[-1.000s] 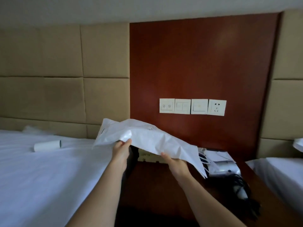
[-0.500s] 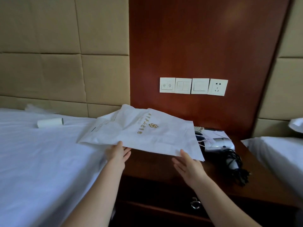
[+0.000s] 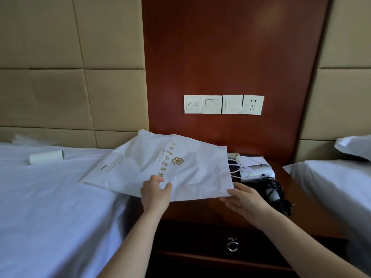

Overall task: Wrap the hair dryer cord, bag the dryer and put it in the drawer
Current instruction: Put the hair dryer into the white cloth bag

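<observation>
A white bag (image 3: 170,165) with a gold logo lies flat, spanning the left bed's edge and the dark wooden nightstand (image 3: 200,210). Its mouth and cord handles face right. My left hand (image 3: 155,194) rests palm down on the bag's near edge, fingers on top. My right hand (image 3: 244,199) touches the bag's near right corner with straight fingers. Just past the mouth, the white hair dryer (image 3: 259,171) lies on the nightstand with its black cord (image 3: 276,190) bunched beside it. The drawer (image 3: 200,240) below is closed and has a ring pull (image 3: 232,245).
A white-sheeted bed (image 3: 50,207) on the left carries a white roll (image 3: 47,156). A second bed (image 3: 337,183) with a pillow stands on the right. Wall switches and a socket (image 3: 223,104) sit above the nightstand. A small keypad device (image 3: 233,156) and papers lie behind the dryer.
The bag came down from mid-air and now lies on the bed edge and nightstand. My left hand moved from under it to on top. My right hand let go and opened.
</observation>
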A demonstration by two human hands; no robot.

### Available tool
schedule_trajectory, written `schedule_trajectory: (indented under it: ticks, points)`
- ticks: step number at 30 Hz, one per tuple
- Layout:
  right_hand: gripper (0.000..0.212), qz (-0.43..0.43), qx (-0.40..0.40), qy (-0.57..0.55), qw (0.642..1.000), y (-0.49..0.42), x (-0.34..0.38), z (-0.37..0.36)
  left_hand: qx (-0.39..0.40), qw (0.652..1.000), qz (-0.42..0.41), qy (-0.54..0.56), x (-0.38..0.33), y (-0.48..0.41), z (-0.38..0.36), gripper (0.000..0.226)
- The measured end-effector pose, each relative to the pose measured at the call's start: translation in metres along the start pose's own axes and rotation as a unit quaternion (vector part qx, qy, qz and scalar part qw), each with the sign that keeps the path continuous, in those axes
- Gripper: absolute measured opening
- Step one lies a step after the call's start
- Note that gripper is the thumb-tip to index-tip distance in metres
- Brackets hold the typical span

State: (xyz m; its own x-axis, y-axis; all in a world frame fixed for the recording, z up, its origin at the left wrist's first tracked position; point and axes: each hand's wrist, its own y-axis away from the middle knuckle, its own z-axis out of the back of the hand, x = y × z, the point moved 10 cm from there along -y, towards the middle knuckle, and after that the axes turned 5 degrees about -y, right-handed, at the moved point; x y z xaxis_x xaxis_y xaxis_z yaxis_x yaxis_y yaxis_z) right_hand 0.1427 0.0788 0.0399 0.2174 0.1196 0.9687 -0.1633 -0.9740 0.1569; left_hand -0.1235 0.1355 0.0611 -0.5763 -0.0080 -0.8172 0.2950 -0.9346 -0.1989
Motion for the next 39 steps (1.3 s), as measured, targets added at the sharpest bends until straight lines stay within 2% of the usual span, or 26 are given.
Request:
schedule_trajectory:
  ticks: [3, 6, 10, 13, 16, 19, 21, 26, 29, 33, 36, 39]
  points:
    - [0.022, 0.001, 0.020, 0.008, 1.000, -0.007, 0.003, -0.002, 0.064, 0.990, -0.109, -0.065, -0.030, 0.006, -0.031, 0.028]
    - [0.025, 0.006, 0.040, 0.012, 0.999, -0.017, -0.003, -0.005, 0.161, 0.971, -0.166, -0.055, -0.048, 0.015, -0.069, 0.032]
    - [0.027, 0.019, 0.071, 0.047, 0.996, -0.028, -0.013, -0.010, 0.269, 0.953, -0.129, 0.043, -0.053, 0.027, -0.107, 0.030]
    - [0.031, 0.055, 0.100, 0.060, 0.992, -0.036, -0.009, -0.019, 0.304, 0.945, -0.106, 0.064, -0.055, 0.030, -0.126, 0.025]
    - [0.037, 0.133, 0.097, 0.161, 0.973, -0.037, -0.001, -0.031, 0.297, 0.948, -0.086, 0.076, -0.056, 0.028, -0.134, 0.031]
    - [0.030, 0.208, 0.120, 0.280, 0.930, -0.028, 0.002, -0.048, 0.269, 0.958, -0.044, 0.086, -0.050, 0.023, -0.128, 0.051]
    - [0.030, 0.227, 0.127, 0.339, 0.904, -0.021, 0.003, -0.055, 0.261, 0.959, -0.027, 0.105, -0.047, 0.022, -0.121, 0.048]
    - [0.029, 0.271, 0.175, 0.375, 0.869, 0.006, 0.009, -0.073, 0.247, 0.966, -0.005, 0.077, -0.040, 0.016, -0.102, 0.032]
    - [0.038, 0.248, 0.165, 0.398, 0.868, 0.009, 0.004, -0.071, 0.221, 0.974, -0.009, 0.054, -0.034, 0.007, -0.093, 0.028]
    - [0.031, 0.218, 0.074, 0.469, 0.853, 0.005, 0.007, -0.054, 0.192, 0.981, -0.026, 0.007, -0.032, 0.001, -0.086, 0.030]
    - [0.027, 0.188, -0.008, 0.561, 0.806, 0.001, 0.015, -0.036, 0.201, 0.979, -0.022, -0.006, -0.031, -0.002, -0.083, 0.026]
    - [0.031, 0.183, -0.011, 0.645, 0.742, -0.004, 0.012, -0.033, 0.228, 0.972, -0.041, -0.030, -0.039, 0.001, -0.079, 0.024]
